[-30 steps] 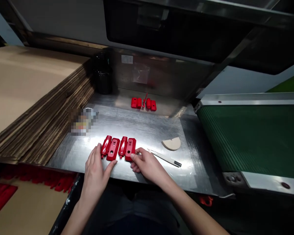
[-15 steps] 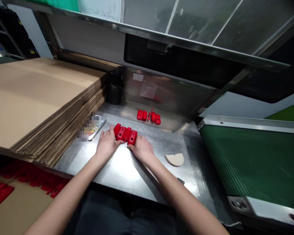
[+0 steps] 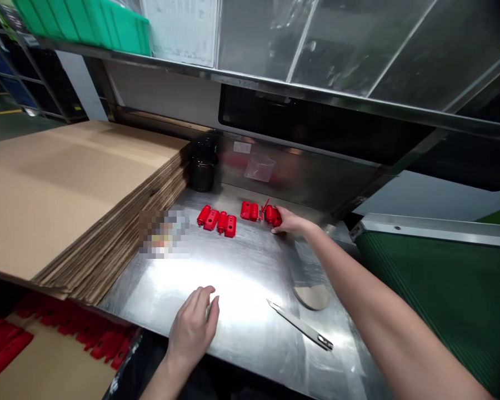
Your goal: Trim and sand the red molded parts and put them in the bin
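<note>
Left hand (image 3: 191, 328) over steel worktop (image 3: 250, 355), fingers loosely curled, released, empty. Steel knife (image 3: 300, 326) and tan card offcut (image 3: 312, 297) lie to right. Right hand (image 3: 285, 221) at far end, fingers clenched round end of far red plastic part set (image 3: 254, 211). Second red set (image 3: 216, 219) just left of it. Light grip best: thin red pin (image 3: 265, 204) looks easily knocked.

Eight red parts (image 3: 211, 220), two hands (image 3: 190, 328) (image 3: 290, 221)
</note>
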`<state>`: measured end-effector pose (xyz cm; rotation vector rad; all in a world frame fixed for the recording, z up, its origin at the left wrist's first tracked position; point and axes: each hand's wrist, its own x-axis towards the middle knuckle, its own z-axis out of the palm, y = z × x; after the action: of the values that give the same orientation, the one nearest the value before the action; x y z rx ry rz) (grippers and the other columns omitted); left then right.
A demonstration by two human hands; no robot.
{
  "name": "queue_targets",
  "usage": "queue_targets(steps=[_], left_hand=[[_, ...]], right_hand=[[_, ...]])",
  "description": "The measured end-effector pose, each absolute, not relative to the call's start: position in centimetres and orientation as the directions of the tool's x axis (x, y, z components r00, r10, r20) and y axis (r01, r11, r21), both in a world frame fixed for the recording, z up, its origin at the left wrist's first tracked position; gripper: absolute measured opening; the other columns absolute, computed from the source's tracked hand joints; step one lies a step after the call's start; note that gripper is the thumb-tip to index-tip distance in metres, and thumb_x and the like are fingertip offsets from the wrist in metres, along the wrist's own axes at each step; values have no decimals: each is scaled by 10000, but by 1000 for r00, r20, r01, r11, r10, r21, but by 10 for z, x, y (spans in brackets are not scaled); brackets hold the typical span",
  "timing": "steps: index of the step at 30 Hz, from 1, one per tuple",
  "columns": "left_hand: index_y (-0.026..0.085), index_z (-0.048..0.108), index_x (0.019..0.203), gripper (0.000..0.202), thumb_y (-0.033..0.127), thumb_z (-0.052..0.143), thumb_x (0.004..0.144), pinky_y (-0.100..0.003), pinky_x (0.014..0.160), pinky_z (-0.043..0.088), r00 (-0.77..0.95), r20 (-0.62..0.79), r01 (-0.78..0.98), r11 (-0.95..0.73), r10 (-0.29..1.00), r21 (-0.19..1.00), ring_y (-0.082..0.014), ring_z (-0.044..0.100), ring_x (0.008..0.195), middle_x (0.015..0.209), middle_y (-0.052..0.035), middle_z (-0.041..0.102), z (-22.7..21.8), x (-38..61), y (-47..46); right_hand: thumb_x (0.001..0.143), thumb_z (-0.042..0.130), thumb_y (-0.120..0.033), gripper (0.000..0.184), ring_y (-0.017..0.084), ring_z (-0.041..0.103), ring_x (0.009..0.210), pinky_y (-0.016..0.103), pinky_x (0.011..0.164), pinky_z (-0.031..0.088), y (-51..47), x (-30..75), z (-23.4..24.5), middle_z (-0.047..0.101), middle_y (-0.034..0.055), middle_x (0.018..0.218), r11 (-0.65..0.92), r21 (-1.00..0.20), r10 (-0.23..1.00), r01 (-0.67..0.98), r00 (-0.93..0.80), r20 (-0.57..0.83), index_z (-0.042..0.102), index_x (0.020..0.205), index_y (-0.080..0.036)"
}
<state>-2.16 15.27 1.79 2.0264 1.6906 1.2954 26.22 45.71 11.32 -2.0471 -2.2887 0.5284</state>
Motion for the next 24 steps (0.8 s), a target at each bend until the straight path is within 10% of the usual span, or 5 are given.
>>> queue_targets(steps=[14,19,24], left_hand=[[199,778,1012,243,429,731,947,-328,695,518,-144,57,40,-52,988,998,-228,673,774,905,-92,752,50,-19,170],[209,565,1497,926,629,902,744,-492,1150,522,50,-53,-432,69,997,899,-381,605,1417,1564,-214,601,81,9,186],[186,680,1319,722,542,935,745,-600,1233,425,155,-177,-619,235,972,749,-424,631,1384,1400,-209,726,98,19,176]], right_hand=[[820,726,-602,768,348,638,1340,463,1169,463,337,288,129,706,179,1436,-22,-806,924,591,-297,-243,620,1427,-145],[742,787,-721,947,404,620,1377,555,1192,452,226,271,135,656,184,1513,-89,-915,852,394,-446,-275,577,1497,-190],[734,884,-602,937,374,625,1328,533,1173,481,173,243,135,627,150,1450,-78,-932,848,353,-469,-249,538,1527,-241]])
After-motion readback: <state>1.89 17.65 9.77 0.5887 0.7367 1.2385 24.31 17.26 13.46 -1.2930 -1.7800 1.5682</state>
